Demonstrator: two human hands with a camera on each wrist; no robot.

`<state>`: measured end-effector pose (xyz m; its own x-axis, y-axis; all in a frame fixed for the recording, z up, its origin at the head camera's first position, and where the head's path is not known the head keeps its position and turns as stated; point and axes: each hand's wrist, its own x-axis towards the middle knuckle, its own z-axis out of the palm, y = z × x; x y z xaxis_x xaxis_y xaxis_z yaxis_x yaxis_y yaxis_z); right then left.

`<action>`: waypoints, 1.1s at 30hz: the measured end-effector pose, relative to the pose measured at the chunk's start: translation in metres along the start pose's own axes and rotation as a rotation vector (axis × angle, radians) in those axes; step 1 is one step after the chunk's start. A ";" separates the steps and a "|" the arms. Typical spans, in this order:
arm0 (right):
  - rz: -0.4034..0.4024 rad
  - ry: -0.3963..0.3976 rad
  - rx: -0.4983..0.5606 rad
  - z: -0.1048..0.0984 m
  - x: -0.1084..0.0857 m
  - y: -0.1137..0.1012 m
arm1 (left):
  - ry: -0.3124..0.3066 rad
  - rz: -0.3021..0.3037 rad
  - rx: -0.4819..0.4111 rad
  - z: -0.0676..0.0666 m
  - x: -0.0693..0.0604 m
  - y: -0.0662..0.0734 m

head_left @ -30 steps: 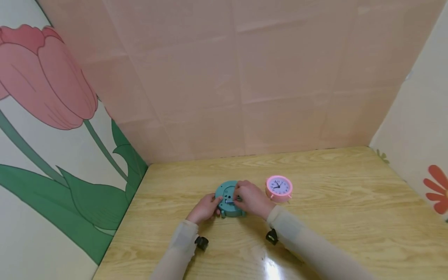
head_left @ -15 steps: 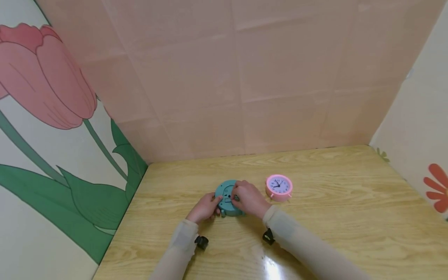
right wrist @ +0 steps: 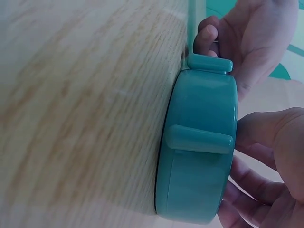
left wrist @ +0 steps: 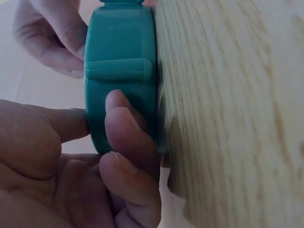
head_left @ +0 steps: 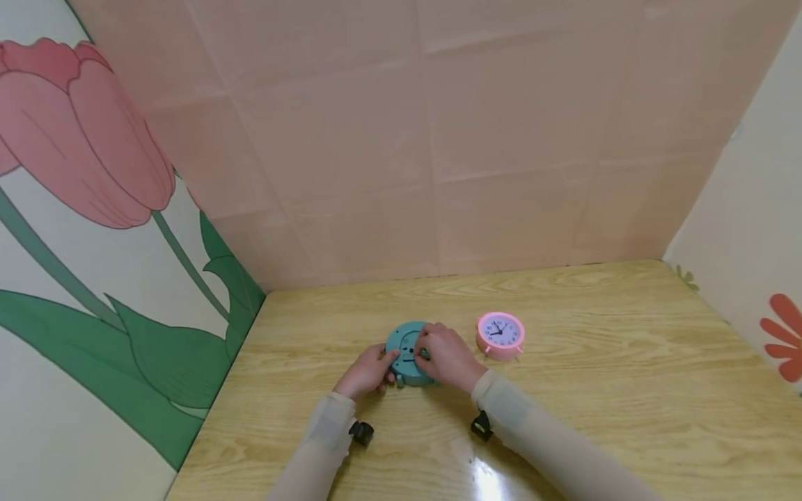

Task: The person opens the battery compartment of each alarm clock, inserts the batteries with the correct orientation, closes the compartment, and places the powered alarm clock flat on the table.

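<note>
hands (head_left: 448, 356) at either side — teal clock (head_left: 404, 339) between, touching both.

Teal clock (head_left: 404, 342) on table (head_left: 426, 445), back up. Your left hand (head_left: 365, 373) grips its left edge; right hand (head_left: 451, 356), fingers bent, over its right. Pink clock (head_left: 500, 334) right of it.

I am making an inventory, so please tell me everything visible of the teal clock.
The teal clock is round, apparently glossy plastic, with two stubby feet on its side. It lies back up on the table, face hidden. The left hand grips its edge; the right hand touches its back, partly covering it.
</note>
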<state>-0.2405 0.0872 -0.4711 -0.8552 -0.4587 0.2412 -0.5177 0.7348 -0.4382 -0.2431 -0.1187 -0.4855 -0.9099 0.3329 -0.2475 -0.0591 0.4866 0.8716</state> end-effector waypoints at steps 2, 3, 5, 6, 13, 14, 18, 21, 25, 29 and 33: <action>0.003 -0.006 -0.005 0.000 0.000 0.000 | -0.001 -0.001 0.000 0.000 0.000 0.001; 0.005 -0.010 -0.005 -0.001 0.000 0.000 | 0.000 -0.003 0.001 0.000 0.000 0.001; 0.008 -0.022 -0.005 -0.002 0.001 0.000 | 0.000 -0.006 0.001 0.000 -0.001 0.002; 0.008 -0.030 -0.003 -0.002 0.002 0.000 | 0.000 -0.007 0.000 0.000 -0.001 0.002; 0.025 -0.067 0.018 -0.005 0.005 0.000 | -0.001 -0.016 0.002 0.000 -0.001 0.003; 0.030 -0.067 0.022 -0.005 0.005 0.000 | 0.000 -0.017 0.003 0.000 -0.001 0.003; 0.067 -0.059 0.040 -0.005 0.004 -0.003 | 0.002 -0.016 0.006 0.000 -0.001 0.003; 0.127 -0.044 0.049 -0.005 0.004 -0.004 | 0.001 -0.014 0.008 0.000 -0.001 0.003; 0.192 -0.033 0.095 -0.003 0.006 0.000 | 0.000 -0.015 0.009 0.000 0.000 0.002; 0.239 -0.055 0.217 -0.002 0.009 0.008 | -0.002 -0.007 0.009 0.000 0.000 0.002; 0.314 -0.085 0.297 -0.001 0.010 0.010 | -0.011 0.001 0.007 -0.001 0.000 0.001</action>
<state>-0.2543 0.0902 -0.4716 -0.9585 -0.2849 -0.0102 -0.1931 0.6753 -0.7118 -0.2439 -0.1188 -0.4838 -0.9053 0.3426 -0.2513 -0.0551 0.4919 0.8689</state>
